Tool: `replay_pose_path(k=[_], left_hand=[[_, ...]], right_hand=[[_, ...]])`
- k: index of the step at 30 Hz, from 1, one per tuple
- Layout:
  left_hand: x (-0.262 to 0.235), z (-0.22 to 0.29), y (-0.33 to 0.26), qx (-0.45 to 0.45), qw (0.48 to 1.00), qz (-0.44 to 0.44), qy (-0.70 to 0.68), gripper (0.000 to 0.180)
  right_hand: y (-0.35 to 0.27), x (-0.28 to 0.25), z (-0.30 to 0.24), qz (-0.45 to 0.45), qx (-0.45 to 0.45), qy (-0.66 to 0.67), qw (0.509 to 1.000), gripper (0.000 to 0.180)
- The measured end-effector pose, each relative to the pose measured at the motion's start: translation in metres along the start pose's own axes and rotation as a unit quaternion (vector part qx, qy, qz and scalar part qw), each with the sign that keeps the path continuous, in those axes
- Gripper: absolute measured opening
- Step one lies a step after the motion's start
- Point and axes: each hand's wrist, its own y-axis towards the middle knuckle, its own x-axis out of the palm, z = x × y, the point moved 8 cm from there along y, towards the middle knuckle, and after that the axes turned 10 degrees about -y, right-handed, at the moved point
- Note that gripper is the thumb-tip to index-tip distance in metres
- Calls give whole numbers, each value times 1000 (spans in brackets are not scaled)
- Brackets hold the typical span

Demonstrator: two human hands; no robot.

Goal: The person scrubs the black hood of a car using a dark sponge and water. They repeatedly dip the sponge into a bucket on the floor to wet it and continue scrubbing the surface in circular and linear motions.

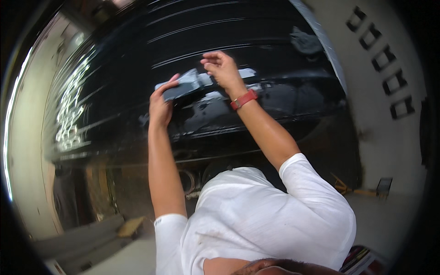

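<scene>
A glossy black vehicle body panel (119, 68) fills the upper middle, with pale grey patches (213, 97) on its surface. My left hand (160, 106) is closed on a blue-grey sheet (183, 85), thumb and fingers at its left end. The sheet's lighter, creased right end lies against or just over the panel; I cannot tell which. To its right is my right hand (223, 71), held above the panel with fingers half bent and thumb apart from them. Nothing shows in it. A red watch strap (244, 99) circles my right wrist.
Another grey patch (305, 42) is on the panel's far right. Dark rectangular frames (384, 59) line up along the pale floor at right. A yellow-orange stand (362, 190) is at the lower right. A yellowish block (130, 227) rests on a grey ledge at the lower left.
</scene>
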Motion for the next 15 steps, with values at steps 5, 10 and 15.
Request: replay_pose_path(k=[5, 10, 15], left_hand=[[-36, 18, -54, 38, 984, 74, 157, 28], [-45, 55, -177, 53, 972, 94, 207, 58], [-103, 70, -280, 40, 971, 185, 147, 85]], right_hand=[[-14, -141, -102, 222, -264, -297, 890, 27], [62, -344, -98, 226, -179, -592, 753, 84], [90, -328, -15, 32, -101, -720, 686, 70]])
